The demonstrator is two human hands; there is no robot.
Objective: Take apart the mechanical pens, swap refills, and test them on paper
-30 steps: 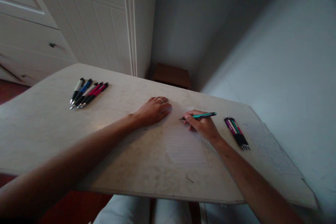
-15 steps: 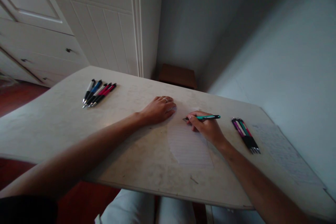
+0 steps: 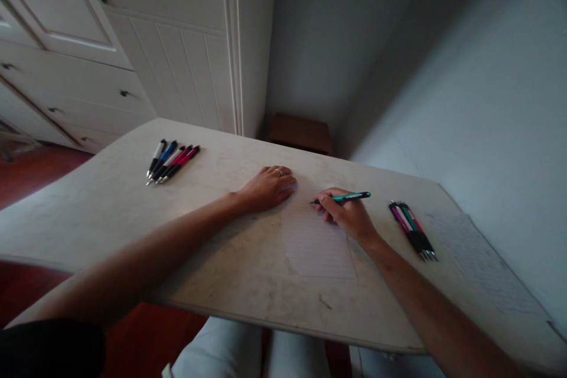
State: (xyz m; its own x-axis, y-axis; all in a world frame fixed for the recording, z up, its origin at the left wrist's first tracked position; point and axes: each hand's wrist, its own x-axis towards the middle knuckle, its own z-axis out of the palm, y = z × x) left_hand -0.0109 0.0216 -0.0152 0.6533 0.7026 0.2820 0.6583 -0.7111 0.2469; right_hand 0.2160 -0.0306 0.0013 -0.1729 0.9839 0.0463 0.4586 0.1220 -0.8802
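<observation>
A lined sheet of paper (image 3: 319, 251) lies on the white table (image 3: 230, 263) in front of me. My left hand (image 3: 268, 189) rests palm down at the sheet's upper left edge, fingers laid out flat, a ring on one finger. In a writing grip, my right hand (image 3: 348, 215) is closed on a green pen (image 3: 352, 196) with a black grip. The pen's tip points left and meets the upper part of the paper. Any writing under it is too faint to make out.
Several pens (image 3: 172, 162) in white, blue and pink lie fanned out at the far left. Another row of pens (image 3: 413, 230) lies right of my right hand, beside a written sheet (image 3: 485, 263) along the wall. A brown stool (image 3: 300, 133) and white cabinet (image 3: 177, 65) stand behind the table.
The camera view has tilted slightly, so the cabinet and left pens sit lower in it. My right hand and the pen have hardly moved; my left hand stays in place.
</observation>
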